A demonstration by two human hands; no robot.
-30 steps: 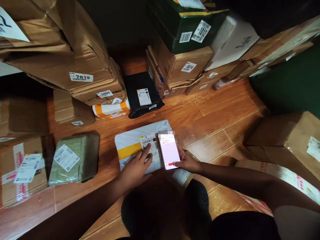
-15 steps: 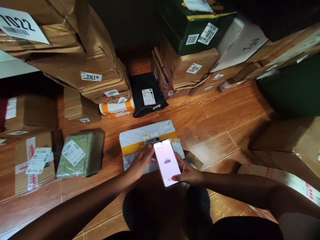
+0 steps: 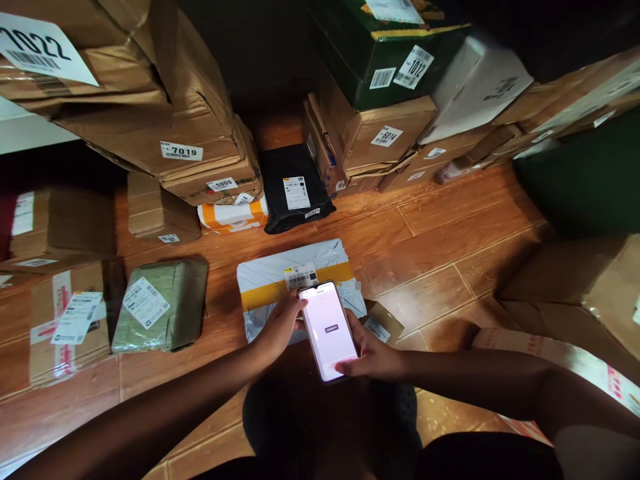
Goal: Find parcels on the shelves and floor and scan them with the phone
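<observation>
Both hands hold a smartphone (image 3: 327,333) with a bright, mostly blank screen. My left hand (image 3: 279,328) grips its upper left edge, the thumb near the top corner. Along the lower right side is my right hand (image 3: 373,350), its thumb lying on the bottom of the screen. Beneath the phone, a white parcel (image 3: 270,267) with a yellow stripe and a shipping label (image 3: 301,275) rests on the floor, partly hidden by the phone and hands. A small brown box (image 3: 387,321) lies just right of it.
Stacked cartons (image 3: 200,127) with number labels stand at the back left, others (image 3: 390,137) at the back right. A black parcel (image 3: 297,190) lies between them. On the left is a green-wrapped parcel (image 3: 160,307). A tape-covered carton (image 3: 550,360) is at the right.
The phone and both hands have shifted slightly left and down, showing more of the parcel's label and the small brown box. The right thumb has moved left across the screen's bottom.
</observation>
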